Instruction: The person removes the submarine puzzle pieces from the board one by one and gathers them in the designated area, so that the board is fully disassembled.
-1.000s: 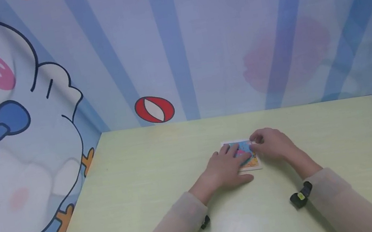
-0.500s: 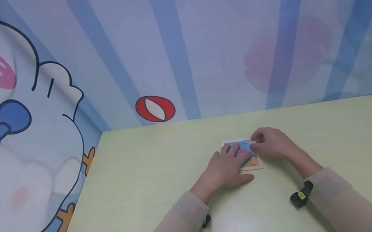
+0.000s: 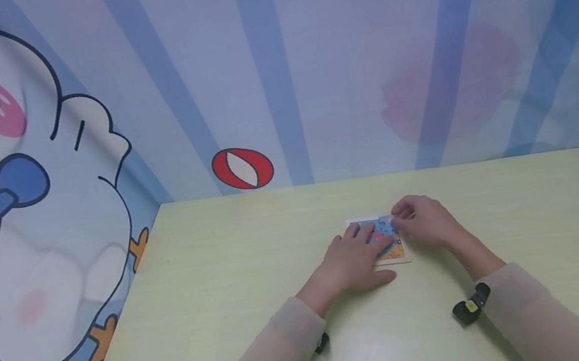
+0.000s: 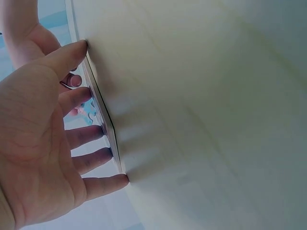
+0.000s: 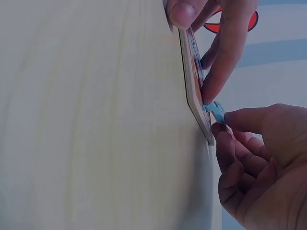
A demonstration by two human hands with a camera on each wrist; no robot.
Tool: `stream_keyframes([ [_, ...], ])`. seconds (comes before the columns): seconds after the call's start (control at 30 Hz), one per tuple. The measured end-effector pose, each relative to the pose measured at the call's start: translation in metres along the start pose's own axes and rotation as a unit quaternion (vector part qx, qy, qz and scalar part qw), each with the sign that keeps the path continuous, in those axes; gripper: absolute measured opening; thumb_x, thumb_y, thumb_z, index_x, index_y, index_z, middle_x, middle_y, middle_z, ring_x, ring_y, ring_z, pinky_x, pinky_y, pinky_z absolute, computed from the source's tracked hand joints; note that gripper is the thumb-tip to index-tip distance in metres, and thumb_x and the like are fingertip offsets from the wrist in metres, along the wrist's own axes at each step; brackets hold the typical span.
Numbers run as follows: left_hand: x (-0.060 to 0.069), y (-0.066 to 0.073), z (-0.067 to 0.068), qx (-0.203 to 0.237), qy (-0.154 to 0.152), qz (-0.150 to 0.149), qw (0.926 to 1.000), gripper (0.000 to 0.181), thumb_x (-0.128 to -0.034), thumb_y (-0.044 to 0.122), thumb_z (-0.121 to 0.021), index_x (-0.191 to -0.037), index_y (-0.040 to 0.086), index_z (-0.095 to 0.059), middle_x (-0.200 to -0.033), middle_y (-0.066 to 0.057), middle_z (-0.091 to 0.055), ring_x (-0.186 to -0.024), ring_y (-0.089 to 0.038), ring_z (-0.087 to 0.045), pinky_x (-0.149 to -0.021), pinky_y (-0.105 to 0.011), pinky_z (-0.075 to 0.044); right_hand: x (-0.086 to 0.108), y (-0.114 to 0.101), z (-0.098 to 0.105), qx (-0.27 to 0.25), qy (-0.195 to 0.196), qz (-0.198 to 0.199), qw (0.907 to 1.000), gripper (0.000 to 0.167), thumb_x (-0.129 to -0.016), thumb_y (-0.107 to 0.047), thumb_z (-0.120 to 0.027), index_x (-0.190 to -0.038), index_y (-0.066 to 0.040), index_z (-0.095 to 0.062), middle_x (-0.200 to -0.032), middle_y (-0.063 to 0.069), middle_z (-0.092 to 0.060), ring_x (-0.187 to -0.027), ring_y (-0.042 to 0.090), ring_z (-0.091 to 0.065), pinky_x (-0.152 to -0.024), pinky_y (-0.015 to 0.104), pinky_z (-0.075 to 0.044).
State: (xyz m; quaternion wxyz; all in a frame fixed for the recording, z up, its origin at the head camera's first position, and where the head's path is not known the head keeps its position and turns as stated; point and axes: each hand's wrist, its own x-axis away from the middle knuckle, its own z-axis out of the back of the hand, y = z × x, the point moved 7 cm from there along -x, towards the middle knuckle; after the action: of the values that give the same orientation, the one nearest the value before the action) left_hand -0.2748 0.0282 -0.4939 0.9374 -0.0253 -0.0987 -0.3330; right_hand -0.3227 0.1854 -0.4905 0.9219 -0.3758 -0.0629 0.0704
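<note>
A small square jigsaw puzzle (image 3: 395,250) with a white border and a blue, pink and orange picture lies on the table. My left hand (image 3: 352,262) rests over its left part with fingers spread, the fingertips touching the board and the thumb near its front edge. At the far right corner, my right hand (image 3: 425,221) pinches a light blue puzzle piece (image 5: 217,111) between thumb and index finger. That piece is tilted up from the board's surface in the right wrist view. Much of the picture is hidden under my left hand.
The pale wooden table (image 3: 224,268) reaches back to a blue striped backdrop (image 3: 329,71). A large cartoon bird (image 3: 31,217) is printed at the left. Black wrist cameras (image 3: 466,310) hang below the sleeves.
My right hand has risen slightly at the corner, and the blue piece in its fingers now shows tilted up. My left hand stays in place on the puzzle.
</note>
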Motion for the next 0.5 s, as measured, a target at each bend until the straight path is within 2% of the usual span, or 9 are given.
stream_keyframes([
  [0.27, -0.001, 0.001, 0.001, 0.005, -0.005, 0.007, 1.0, 0.064, -0.1023, 0.059, -0.053, -0.161, 0.041, -0.036, -0.169, -0.002, -0.027, -0.154, -0.032, -0.025, -0.113, -0.053, -0.039, 0.003, 0.001, 0.005, -0.01, 0.018, 0.006, 0.9998, 0.029, -0.101, -0.024, -0.065, -0.12, -0.002, -0.069, -0.109, 0.015, -0.074, -0.103, 0.034, -0.067, -0.087, 0.049, -0.051],
  [0.5, -0.001, 0.0, 0.001, 0.005, -0.012, 0.014, 0.9998, 0.061, -0.1046, 0.054, -0.051, -0.162, 0.041, -0.036, -0.17, -0.002, -0.026, -0.155, -0.031, -0.024, -0.114, -0.052, -0.038, 0.01, 0.014, 0.019, -0.027, 0.024, -0.01, 0.9993, 0.03, -0.102, -0.023, -0.066, -0.122, 0.0, -0.068, -0.109, 0.017, -0.073, -0.089, 0.025, -0.069, -0.074, 0.036, -0.054],
])
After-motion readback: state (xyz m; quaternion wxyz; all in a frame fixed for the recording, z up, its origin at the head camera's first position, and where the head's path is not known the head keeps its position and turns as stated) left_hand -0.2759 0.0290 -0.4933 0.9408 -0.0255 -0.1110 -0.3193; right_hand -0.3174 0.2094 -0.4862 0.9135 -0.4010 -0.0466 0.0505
